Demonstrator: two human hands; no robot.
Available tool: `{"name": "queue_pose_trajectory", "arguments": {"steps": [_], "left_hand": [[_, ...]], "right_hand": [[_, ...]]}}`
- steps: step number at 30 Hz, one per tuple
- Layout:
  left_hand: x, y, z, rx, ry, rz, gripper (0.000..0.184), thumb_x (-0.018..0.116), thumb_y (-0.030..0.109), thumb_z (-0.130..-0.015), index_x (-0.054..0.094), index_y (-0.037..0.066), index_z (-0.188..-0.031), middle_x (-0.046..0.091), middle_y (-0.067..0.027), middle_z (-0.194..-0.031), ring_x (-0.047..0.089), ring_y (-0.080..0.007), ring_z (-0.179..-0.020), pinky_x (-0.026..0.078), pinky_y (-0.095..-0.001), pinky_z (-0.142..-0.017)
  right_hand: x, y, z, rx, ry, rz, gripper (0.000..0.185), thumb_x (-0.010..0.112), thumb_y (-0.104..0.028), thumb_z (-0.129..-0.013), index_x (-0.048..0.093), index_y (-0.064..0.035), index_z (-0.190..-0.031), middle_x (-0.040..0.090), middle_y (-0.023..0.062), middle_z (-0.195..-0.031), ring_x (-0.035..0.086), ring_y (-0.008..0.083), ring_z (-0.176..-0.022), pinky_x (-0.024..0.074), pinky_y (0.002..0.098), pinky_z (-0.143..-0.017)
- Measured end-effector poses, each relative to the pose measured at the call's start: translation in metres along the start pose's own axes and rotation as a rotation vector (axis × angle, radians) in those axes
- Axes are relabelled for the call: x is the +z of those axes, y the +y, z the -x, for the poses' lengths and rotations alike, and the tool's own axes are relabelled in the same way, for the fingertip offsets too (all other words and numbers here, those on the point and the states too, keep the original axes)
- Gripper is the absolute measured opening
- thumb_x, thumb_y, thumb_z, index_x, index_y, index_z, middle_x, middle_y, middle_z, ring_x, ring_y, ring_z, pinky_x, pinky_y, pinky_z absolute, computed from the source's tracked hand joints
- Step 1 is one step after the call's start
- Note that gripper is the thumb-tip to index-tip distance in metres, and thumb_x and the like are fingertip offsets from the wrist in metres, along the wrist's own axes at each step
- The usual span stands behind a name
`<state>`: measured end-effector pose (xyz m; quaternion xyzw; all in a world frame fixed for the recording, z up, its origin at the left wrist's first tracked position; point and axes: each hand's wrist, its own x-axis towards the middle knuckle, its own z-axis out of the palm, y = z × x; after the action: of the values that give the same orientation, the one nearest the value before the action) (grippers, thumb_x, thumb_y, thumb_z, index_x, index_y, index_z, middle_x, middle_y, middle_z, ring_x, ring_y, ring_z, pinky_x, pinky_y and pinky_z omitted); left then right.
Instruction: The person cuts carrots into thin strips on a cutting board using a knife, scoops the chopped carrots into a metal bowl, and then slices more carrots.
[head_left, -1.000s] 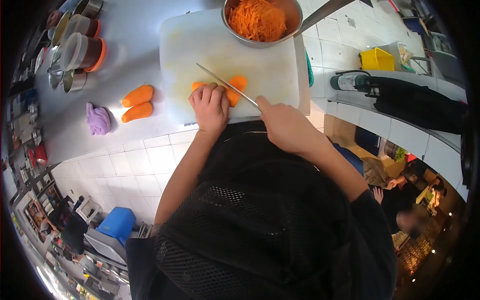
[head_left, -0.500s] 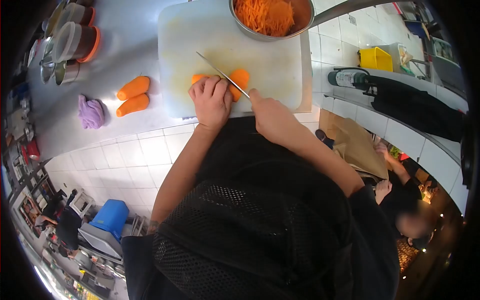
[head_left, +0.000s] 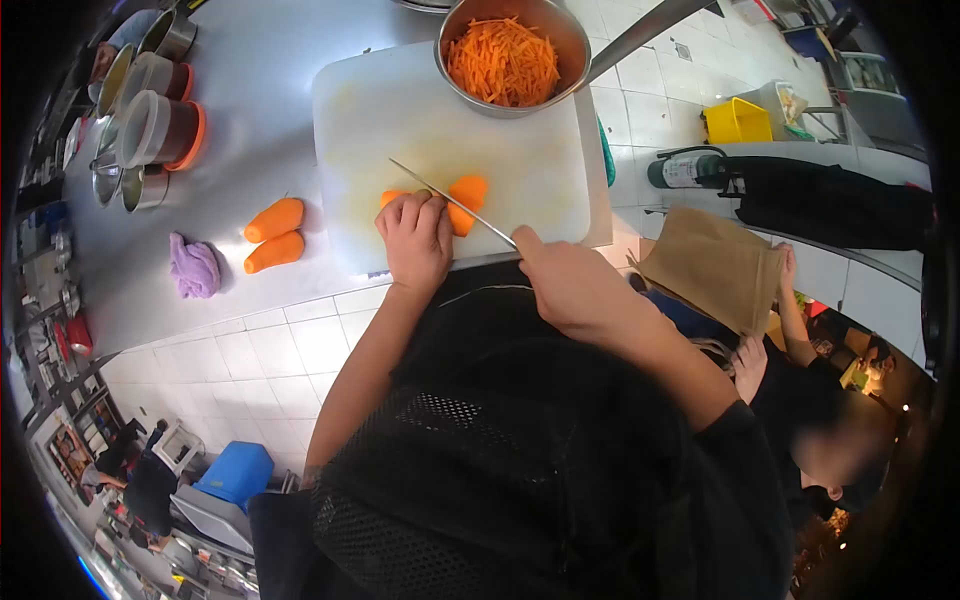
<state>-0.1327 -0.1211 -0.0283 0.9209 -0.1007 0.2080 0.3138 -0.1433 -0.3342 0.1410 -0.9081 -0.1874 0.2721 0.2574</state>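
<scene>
My left hand (head_left: pixel 415 240), fingers curled, presses on an orange carrot piece (head_left: pixel 391 198) near the front edge of the white cutting board (head_left: pixel 350 110). My right hand (head_left: pixel 575 280) grips the handle of a knife (head_left: pixel 450 198); its blade slants up and left beside my left fingertips. Flat cut carrot pieces (head_left: pixel 467 203) lie just right of the blade. A metal pan (head_left: pixel 573 50) of shredded carrot (head_left: pixel 503 63) rests on the board's far right corner. Two peeled carrots (head_left: pixel 274 219) lie left of the board, near a purple cloth (head_left: pixel 194 267).
Lidded containers (head_left: pixel 147 130) and metal pots (head_left: pixel 143 188) stand at the far left of the steel counter (head_left: pixel 250 100). At right, a co-worker's hands (head_left: pixel 750 368) hold a brown paper bag (head_left: pixel 705 265). Beyond are a fire extinguisher (head_left: pixel 685 171) and a yellow bin (head_left: pixel 738 121).
The co-worker has raised and spread the paper bag. The view has shifted slightly. Both my hands stay at the carrot, with the knife at nearly the same angle.
</scene>
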Motion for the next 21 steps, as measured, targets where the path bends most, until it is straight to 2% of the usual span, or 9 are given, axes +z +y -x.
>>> {"name": "queue_pose_trajectory", "arguments": {"steps": [5, 9, 11, 15, 17, 18, 20, 21], "left_hand": [[0.001, -0.002, 0.003, 0.024, 0.02, -0.019, 0.025, 0.074, 0.01, -0.087, 0.068, 0.012, -0.111, 0.066, -0.0026, -0.116, 0.059, -0.0293, -0.112, 0.04, -0.0457, -0.1], [-0.001, 0.0, 0.001, -0.004, 0.0, -0.03, 0.024, 0.074, 0.01, -0.087, 0.068, 0.012, -0.11, 0.066, -0.0023, -0.116, 0.059, -0.029, -0.112, 0.04, -0.0454, -0.1], [-0.002, -0.001, 0.001, 0.009, -0.006, -0.022, 0.023, 0.074, 0.01, -0.087, 0.069, 0.012, -0.109, 0.066, -0.0023, -0.116, 0.059, -0.0289, -0.111, 0.04, -0.0455, -0.1], [0.002, -0.003, 0.001, 0.011, 0.022, -0.02, 0.021, 0.074, 0.011, -0.088, 0.069, 0.012, -0.109, 0.066, -0.0024, -0.116, 0.059, -0.0292, -0.111, 0.04, -0.0458, -0.1], [-0.002, -0.003, 0.001, -0.004, -0.002, 0.009, 0.02, 0.073, 0.011, -0.09, 0.069, 0.012, -0.109, 0.066, -0.0028, -0.115, 0.059, -0.0302, -0.112, 0.04, -0.0462, -0.101], [-0.002, -0.004, 0.002, 0.008, 0.0, 0.013, 0.02, 0.073, 0.011, -0.09, 0.069, 0.012, -0.109, 0.066, -0.0028, -0.115, 0.059, -0.0302, -0.112, 0.04, -0.0462, -0.101], [-0.001, -0.005, 0.002, 0.01, 0.005, 0.025, 0.02, 0.072, 0.011, -0.091, 0.068, 0.012, -0.11, 0.066, -0.0035, -0.115, 0.058, -0.031, -0.113, 0.04, -0.0464, -0.101], [-0.002, -0.005, 0.001, 0.012, 0.007, 0.024, 0.02, 0.072, 0.011, -0.091, 0.068, 0.012, -0.11, 0.066, -0.0035, -0.115, 0.058, -0.031, -0.113, 0.04, -0.0464, -0.101]], "right_hand": [[-0.01, -0.01, 0.015, 0.08, -0.08, -0.01, 0.027, 0.053, 0.002, -0.087, 0.047, 0.0049, -0.113, 0.065, 0.0297, -0.077, 0.066, 0.0517, -0.077, 0.0513, 0.0604, -0.072], [0.024, 0.004, -0.023, 0.065, -0.052, -0.076, 0.027, 0.053, 0.002, -0.088, 0.047, 0.0046, -0.114, 0.066, 0.0301, -0.079, 0.065, 0.0525, -0.077, 0.0509, 0.0614, -0.073], [0.055, 0.022, -0.042, 0.006, 0.095, -0.112, 0.021, 0.055, -0.009, -0.102, 0.044, 0.0026, -0.115, 0.063, 0.03, -0.073, 0.063, 0.0525, -0.074, 0.047, 0.0615, -0.069], [0.09, 0.043, -0.064, -0.079, 0.216, -0.121, 0.022, 0.056, -0.009, -0.101, 0.044, 0.0028, -0.115, 0.062, 0.0297, -0.071, 0.062, 0.053, -0.072, 0.0464, 0.0622, -0.068], [0.084, 0.037, -0.063, 0.035, 0.106, -0.115, 0.029, 0.053, 0.0, -0.091, 0.048, 0.0041, -0.119, 0.067, 0.0292, -0.081, 0.066, 0.0511, -0.079, 0.0508, 0.0606, -0.073], [0.08, 0.036, -0.061, 0.039, 0.119, -0.114, 0.029, 0.053, 0.0, -0.091, 0.048, 0.0041, -0.119, 0.067, 0.0292, -0.081, 0.066, 0.0511, -0.079, 0.0508, 0.0606, -0.073], [0.07, 0.036, -0.06, 0.03, 0.095, -0.125, 0.022, 0.056, -0.01, -0.102, 0.045, 0.0024, -0.115, 0.063, 0.0302, -0.074, 0.064, 0.0524, -0.075, 0.0472, 0.0614, -0.069], [0.061, 0.031, -0.056, 0.028, 0.098, -0.123, 0.022, 0.056, -0.01, -0.102, 0.045, 0.0024, -0.115, 0.063, 0.0302, -0.074, 0.064, 0.0524, -0.075, 0.0472, 0.0614, -0.069]]}}
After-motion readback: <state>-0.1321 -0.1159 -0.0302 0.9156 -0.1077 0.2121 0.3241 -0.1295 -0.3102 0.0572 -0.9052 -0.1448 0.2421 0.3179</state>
